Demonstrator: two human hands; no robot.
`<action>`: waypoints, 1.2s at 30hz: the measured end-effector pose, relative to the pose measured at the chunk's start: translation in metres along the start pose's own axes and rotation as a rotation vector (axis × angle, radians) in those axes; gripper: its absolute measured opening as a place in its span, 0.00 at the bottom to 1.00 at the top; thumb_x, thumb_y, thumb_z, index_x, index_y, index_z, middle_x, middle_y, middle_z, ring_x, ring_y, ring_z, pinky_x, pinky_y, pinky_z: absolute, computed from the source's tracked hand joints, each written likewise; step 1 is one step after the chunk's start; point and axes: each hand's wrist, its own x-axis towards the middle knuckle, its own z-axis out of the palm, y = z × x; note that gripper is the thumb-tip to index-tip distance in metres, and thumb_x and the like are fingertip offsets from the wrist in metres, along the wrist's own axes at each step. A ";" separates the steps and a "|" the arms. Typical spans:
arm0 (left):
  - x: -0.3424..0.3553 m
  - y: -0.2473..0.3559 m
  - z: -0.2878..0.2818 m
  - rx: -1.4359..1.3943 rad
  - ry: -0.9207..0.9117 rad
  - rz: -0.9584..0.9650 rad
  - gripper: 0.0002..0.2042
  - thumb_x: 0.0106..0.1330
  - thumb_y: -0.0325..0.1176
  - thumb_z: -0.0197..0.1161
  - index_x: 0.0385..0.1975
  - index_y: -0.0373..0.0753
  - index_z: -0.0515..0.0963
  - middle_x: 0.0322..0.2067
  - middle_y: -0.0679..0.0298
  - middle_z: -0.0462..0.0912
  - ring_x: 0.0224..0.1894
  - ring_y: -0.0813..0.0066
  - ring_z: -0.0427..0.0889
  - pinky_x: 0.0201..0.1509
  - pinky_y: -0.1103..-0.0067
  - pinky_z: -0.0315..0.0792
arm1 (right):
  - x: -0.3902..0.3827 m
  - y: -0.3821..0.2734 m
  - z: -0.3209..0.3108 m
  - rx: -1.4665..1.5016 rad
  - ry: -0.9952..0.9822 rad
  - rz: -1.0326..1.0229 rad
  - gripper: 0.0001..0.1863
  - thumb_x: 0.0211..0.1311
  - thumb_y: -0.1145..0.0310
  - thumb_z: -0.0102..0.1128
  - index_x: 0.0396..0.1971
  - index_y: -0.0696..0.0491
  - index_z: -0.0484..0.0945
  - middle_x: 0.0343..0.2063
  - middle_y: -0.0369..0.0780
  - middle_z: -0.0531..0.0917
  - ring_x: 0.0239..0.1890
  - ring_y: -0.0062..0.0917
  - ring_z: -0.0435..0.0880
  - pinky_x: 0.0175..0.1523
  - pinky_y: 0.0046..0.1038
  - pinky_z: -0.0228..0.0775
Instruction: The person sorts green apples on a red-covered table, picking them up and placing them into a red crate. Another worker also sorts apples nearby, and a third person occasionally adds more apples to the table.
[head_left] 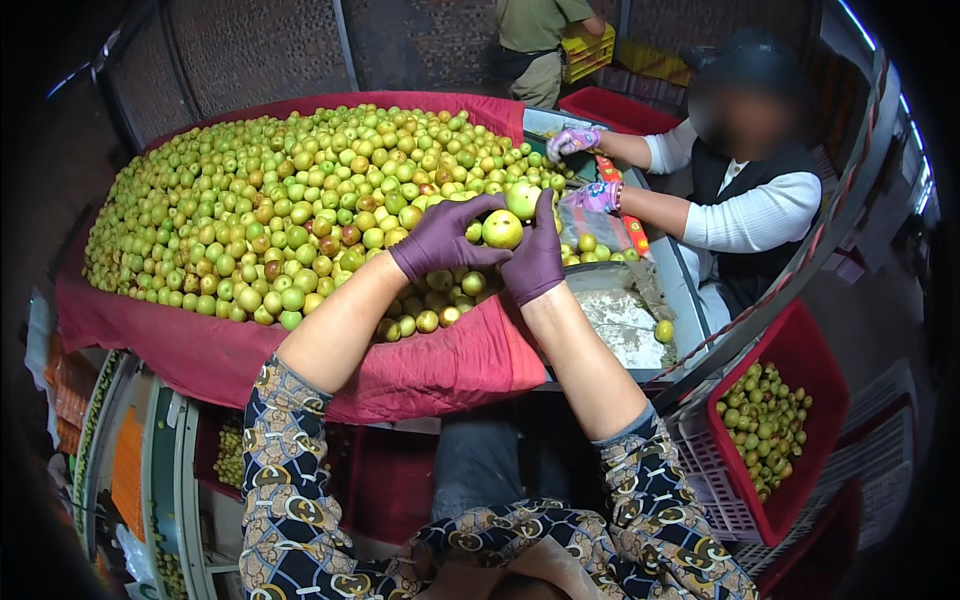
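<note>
Both my hands wear purple gloves and meet over the near right side of a big heap of green jujubes (250, 210). My left hand (445, 238) is closed, its thumb and fingers around a yellow-green jujube (502, 230). Close against it, my right hand (537, 262) is closed on a paler green jujube (522, 200), held a little higher. The fingers partly cover both fruits. Some jujubes in the heap have brown-red patches. Under the heap lies a red cloth (440, 375) that hangs over the near edge.
Across the table's right end, a person in patterned gloves (598, 196) reaches toward the fruit. One jujube (664, 331) lies on a worn pale surface (615, 318). A red-lined crate (815, 400) of jujubes stands lower right. Behind, another person holds a yellow crate (588, 52).
</note>
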 end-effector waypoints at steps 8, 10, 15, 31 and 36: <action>0.002 0.000 0.014 0.107 0.070 -0.112 0.28 0.52 0.41 0.80 0.53 0.45 0.77 0.40 0.60 0.87 0.44 0.71 0.86 0.50 0.75 0.78 | 0.005 0.005 -0.020 0.160 0.050 0.057 0.50 0.65 0.27 0.45 0.67 0.59 0.61 0.65 0.51 0.69 0.65 0.45 0.71 0.70 0.47 0.64; 0.004 0.002 0.017 0.177 0.067 -0.191 0.28 0.51 0.45 0.79 0.52 0.46 0.78 0.34 0.59 0.86 0.38 0.69 0.86 0.45 0.74 0.77 | 0.013 0.013 -0.034 0.175 0.115 0.045 0.50 0.65 0.27 0.46 0.69 0.59 0.59 0.66 0.51 0.67 0.66 0.47 0.69 0.71 0.49 0.62; 0.002 -0.008 0.025 0.238 0.078 -0.272 0.30 0.50 0.49 0.79 0.52 0.46 0.78 0.31 0.59 0.84 0.34 0.70 0.82 0.41 0.72 0.75 | 0.030 0.024 -0.061 0.211 0.173 0.075 0.53 0.63 0.27 0.48 0.70 0.59 0.58 0.68 0.50 0.66 0.68 0.42 0.68 0.73 0.39 0.58; -0.004 -0.010 0.035 0.401 0.015 -0.309 0.34 0.47 0.64 0.74 0.44 0.42 0.77 0.29 0.53 0.84 0.35 0.50 0.85 0.36 0.63 0.75 | 0.030 0.035 -0.061 0.164 0.394 0.123 0.48 0.64 0.29 0.49 0.72 0.49 0.54 0.61 0.49 0.72 0.44 0.50 0.85 0.49 0.44 0.80; -0.002 -0.005 0.028 0.341 0.005 -0.169 0.28 0.55 0.63 0.69 0.41 0.43 0.80 0.27 0.56 0.84 0.32 0.54 0.85 0.36 0.64 0.75 | 0.040 0.036 -0.078 0.193 0.372 0.186 0.48 0.63 0.27 0.49 0.72 0.46 0.54 0.59 0.46 0.74 0.38 0.49 0.86 0.47 0.43 0.80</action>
